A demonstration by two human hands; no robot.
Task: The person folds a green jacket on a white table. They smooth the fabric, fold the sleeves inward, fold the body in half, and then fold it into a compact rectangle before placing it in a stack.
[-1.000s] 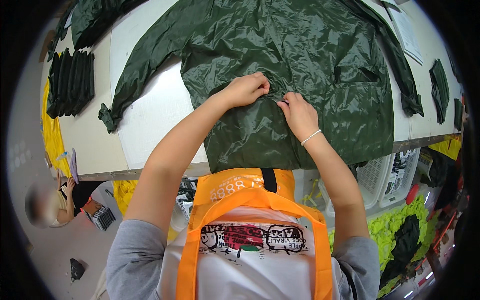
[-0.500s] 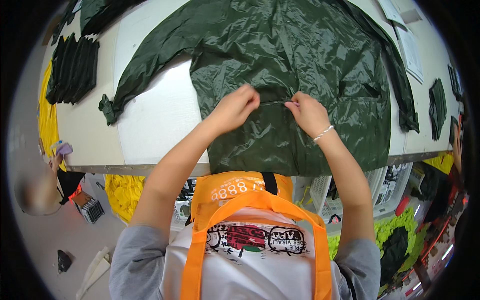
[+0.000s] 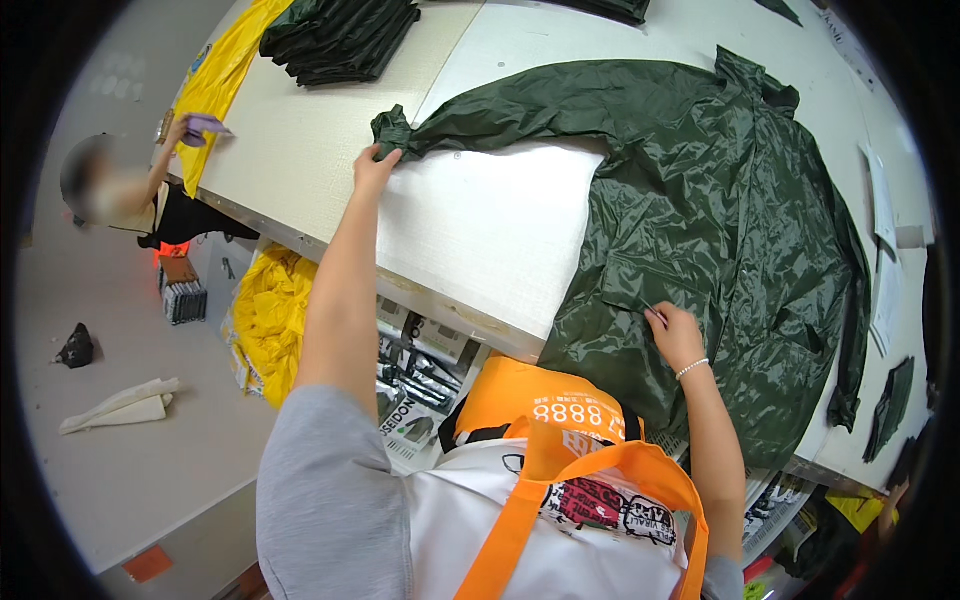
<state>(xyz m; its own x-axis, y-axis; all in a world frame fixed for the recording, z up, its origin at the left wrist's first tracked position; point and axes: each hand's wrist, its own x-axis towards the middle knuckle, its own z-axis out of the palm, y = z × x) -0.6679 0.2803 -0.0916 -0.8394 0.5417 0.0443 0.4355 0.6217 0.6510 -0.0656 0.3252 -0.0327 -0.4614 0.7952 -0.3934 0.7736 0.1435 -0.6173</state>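
A dark green, shiny raincoat jacket [image 3: 720, 220] lies spread out on the white table. Its left-hand sleeve [image 3: 540, 108] stretches across to a gathered cuff [image 3: 392, 132], where my left hand [image 3: 376, 168] pinches the edge between thumb and fingers. My right hand [image 3: 681, 338] is closed above the jacket's lower front, near a pocket flap [image 3: 635, 285]. A small, slim purplish thing [image 3: 655, 316] sticks out between its thumb and fingers; its kind is too small to tell.
A stack of folded dark green garments [image 3: 345, 40] sits at the far left of the table [image 3: 470, 240], beside a yellow garment [image 3: 225, 75]. Another person [image 3: 130, 190] stands at the left edge. Yellow garments [image 3: 270, 320] and a crate [image 3: 425, 380] are below the table edge.
My left hand has left the jacket's front and reached left to the sleeve cuff, taking hold of it. My right hand stays over the front. The view has turned left.
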